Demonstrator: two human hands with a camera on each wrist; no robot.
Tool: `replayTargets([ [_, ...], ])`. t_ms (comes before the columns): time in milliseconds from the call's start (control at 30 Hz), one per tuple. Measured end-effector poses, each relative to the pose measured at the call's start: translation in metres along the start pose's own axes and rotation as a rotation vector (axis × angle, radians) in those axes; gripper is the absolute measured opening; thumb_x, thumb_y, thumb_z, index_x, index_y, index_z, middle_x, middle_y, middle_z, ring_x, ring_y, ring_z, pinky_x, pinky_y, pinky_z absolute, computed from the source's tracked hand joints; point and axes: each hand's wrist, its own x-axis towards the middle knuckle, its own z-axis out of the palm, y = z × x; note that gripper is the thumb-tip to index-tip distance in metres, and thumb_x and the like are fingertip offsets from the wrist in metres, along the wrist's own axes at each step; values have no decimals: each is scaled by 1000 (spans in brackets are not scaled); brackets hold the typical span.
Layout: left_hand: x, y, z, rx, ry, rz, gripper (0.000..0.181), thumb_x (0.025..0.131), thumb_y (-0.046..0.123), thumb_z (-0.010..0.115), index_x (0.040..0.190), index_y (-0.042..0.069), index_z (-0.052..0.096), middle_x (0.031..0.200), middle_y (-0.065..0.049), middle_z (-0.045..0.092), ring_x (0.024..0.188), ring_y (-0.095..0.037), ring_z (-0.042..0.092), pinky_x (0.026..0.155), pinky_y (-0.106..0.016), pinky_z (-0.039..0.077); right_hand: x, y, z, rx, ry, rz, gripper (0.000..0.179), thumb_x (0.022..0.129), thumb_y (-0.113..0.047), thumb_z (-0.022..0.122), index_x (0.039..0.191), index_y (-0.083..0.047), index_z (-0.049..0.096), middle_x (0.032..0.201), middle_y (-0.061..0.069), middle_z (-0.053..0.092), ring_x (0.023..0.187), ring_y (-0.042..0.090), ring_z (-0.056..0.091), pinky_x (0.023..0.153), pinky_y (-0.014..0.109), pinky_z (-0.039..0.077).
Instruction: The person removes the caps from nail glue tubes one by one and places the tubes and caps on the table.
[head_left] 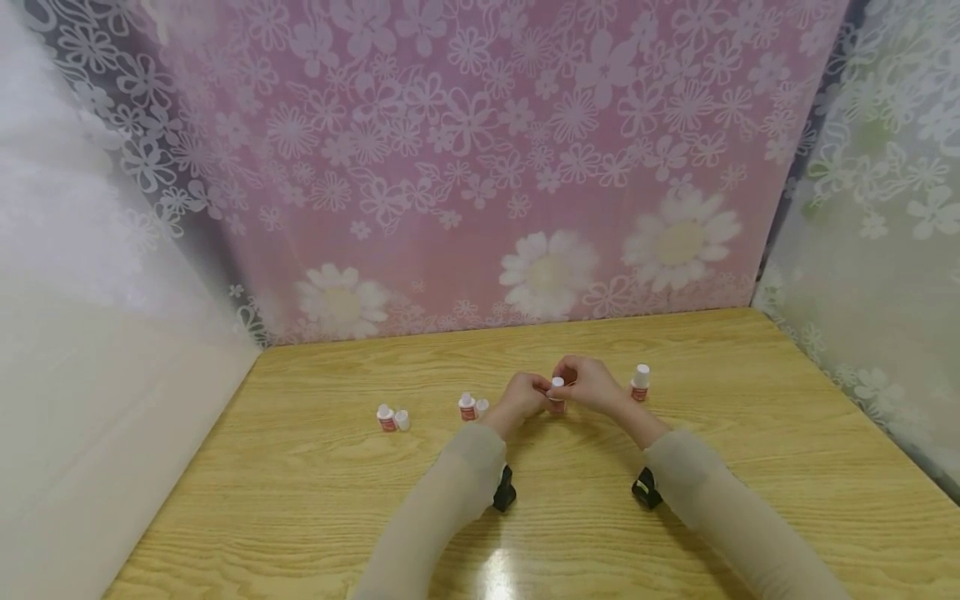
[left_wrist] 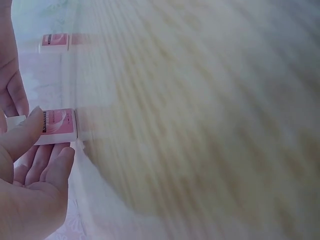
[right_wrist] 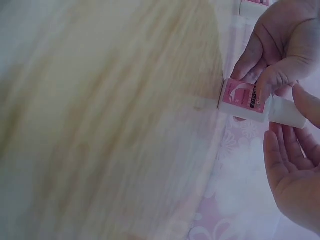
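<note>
In the middle of the table stands a small white glue bottle (right_wrist: pixel 242 97) with a pink label. My left hand (head_left: pixel 521 396) pinches its body between thumb and fingers, low near the tabletop. At the top, my right hand (head_left: pixel 588 385) grips the white cap (right_wrist: pixel 287 111) with thumb and fingertips. The cap sits on or right at the bottle's neck; whether it is loose I cannot tell. Just right of my right hand, a similar glue bottle (head_left: pixel 641 383) stands upright with its cap on.
To the left stand two uncapped glue bottles, one nearer (head_left: pixel 467 408) and one farther left (head_left: pixel 386 419). A white cap lies beside each: the near cap (head_left: pixel 482 406) and the far cap (head_left: pixel 402 421). A flowered pink curtain (head_left: pixel 450 208) hangs behind the wooden table (head_left: pixel 315 500).
</note>
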Motion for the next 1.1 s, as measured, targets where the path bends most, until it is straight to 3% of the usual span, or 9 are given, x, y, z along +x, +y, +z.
replayTargets([
  [167, 0, 0, 0, 21, -16, -3, 17, 66, 0, 75, 82, 3, 68, 70, -1, 64, 61, -8, 48, 53, -21, 39, 0, -4, 2, -32, 30, 49, 21, 74, -16, 73, 83, -3, 59, 74, 3, 57, 69, 16, 53, 59, 30, 43],
  [333, 0, -1, -1, 18, -19, -2, 16, 66, 1, 76, 80, 3, 69, 69, -1, 64, 61, -8, 47, 53, -20, 39, -1, -5, 2, -23, 31, 42, 18, 73, -15, 73, 81, -4, 60, 73, 3, 58, 68, 16, 53, 58, 29, 43],
  [567, 0, 1, -3, 22, -40, -22, 17, 65, 4, 78, 77, 3, 67, 69, -3, 62, 60, -11, 47, 53, -23, 40, -3, -6, -3, 76, -30, 9, 12, 78, -8, 68, 85, -1, 62, 81, 6, 60, 78, 22, 56, 62, 32, 45],
  [733, 2, 0, -5, 5, -71, 9, 15, 64, 7, 79, 74, 3, 68, 68, -4, 63, 66, -12, 53, 60, -25, 44, -3, -1, -4, 130, -80, -19, 14, 81, -6, 64, 93, 1, 63, 87, 9, 61, 85, 25, 57, 69, 35, 47],
  [900, -1, 1, -3, 7, -45, 5, 15, 67, 4, 77, 78, 0, 68, 70, -3, 63, 65, -10, 53, 59, -22, 43, -3, 3, -4, 195, -112, -31, 19, 83, -5, 61, 99, 4, 62, 93, 15, 60, 89, 30, 56, 71, 42, 46],
  [1100, -2, 1, -3, 6, -41, 15, 15, 67, 5, 76, 79, 1, 68, 69, -1, 62, 64, -8, 51, 57, -21, 42, -3, 3, -5, 182, -131, -38, 20, 85, -5, 59, 102, 4, 61, 97, 15, 60, 92, 29, 55, 73, 38, 46],
])
